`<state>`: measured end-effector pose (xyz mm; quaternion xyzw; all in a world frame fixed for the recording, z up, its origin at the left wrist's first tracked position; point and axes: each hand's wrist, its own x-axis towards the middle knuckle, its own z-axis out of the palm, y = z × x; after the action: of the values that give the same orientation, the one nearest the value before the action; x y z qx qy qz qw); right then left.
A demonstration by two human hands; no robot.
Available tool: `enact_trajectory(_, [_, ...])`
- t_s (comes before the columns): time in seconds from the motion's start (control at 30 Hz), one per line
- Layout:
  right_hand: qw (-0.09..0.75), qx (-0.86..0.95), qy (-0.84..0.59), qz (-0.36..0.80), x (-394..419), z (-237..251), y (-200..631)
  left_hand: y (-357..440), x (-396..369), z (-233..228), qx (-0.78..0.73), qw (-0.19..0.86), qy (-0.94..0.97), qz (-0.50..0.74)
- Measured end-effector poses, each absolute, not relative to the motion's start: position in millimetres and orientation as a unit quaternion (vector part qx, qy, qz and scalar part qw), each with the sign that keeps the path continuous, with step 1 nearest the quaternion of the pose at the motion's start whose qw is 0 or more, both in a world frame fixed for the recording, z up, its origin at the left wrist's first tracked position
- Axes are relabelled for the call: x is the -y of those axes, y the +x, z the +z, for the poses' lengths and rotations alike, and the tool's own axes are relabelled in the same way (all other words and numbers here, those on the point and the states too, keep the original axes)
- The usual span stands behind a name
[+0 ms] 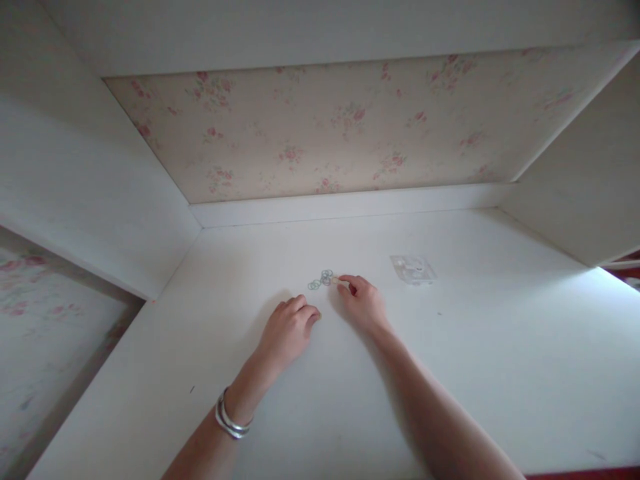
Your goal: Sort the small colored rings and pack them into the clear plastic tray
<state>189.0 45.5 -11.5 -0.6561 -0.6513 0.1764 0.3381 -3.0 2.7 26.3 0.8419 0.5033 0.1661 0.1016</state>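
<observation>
Head view: pinched small metal rings (321, 280) with right hand (363, 303) fingertips; rested left hand (289, 331), loosely curled and empty, on white desk (500, 347).

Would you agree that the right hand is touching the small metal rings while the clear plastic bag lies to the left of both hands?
Not quite: in the head view the clear plastic bag lies to the right of both hands; the right hand does touch the small metal rings.

left hand (289, 329): near left, loosely curled, knuckles up
right hand (361, 300): farther right, fingertips pinched together
</observation>
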Motion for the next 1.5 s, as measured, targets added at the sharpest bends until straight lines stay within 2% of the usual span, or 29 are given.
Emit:
enact_trajectory(0.13, [0.270, 0.702, -0.648, 0.124, -38.7, -8.4, 185.9, -14.0, -4.9, 30.3, -0.523, 0.145, 0.800, 0.257])
enact_trajectory(0.3, [0.259, 0.710, -0.645, 0.110, -35.5, -8.4, 184.7, -31.9, -11.4, 23.1, -0.570, 0.132, 0.739, 0.335])
enact_trajectory(0.43, [0.265, 0.712, -0.639, 0.118, -34.6, -6.9, 184.8, -36.4, -17.7, 11.0, -0.589, 0.161, 0.720, 0.330])
enact_trajectory(0.67, [0.206, 0.756, -0.614, 0.096, -33.2, -7.6, 186.2, -36.4, -23.1, 1.5, -0.579, 0.214, 0.730, 0.295])
enact_trajectory(0.97, [0.279, 0.818, -0.490, 0.113, -20.4, -5.4, 174.2, -37.5, -27.3, -1.6, -0.596, 0.227, 0.715, 0.285])
enact_trajectory(1.17, [0.281, 0.844, -0.435, 0.140, -14.2, -3.3, 167.8, -35.1, -26.7, 1.0, -0.617, 0.205, 0.716, 0.254])
enact_trajectory(1.5, [0.264, 0.853, -0.424, 0.154, -10.5, 4.3, 166.8, -34.9, -26.0, 3.0, -0.625, 0.214, 0.713, 0.236])
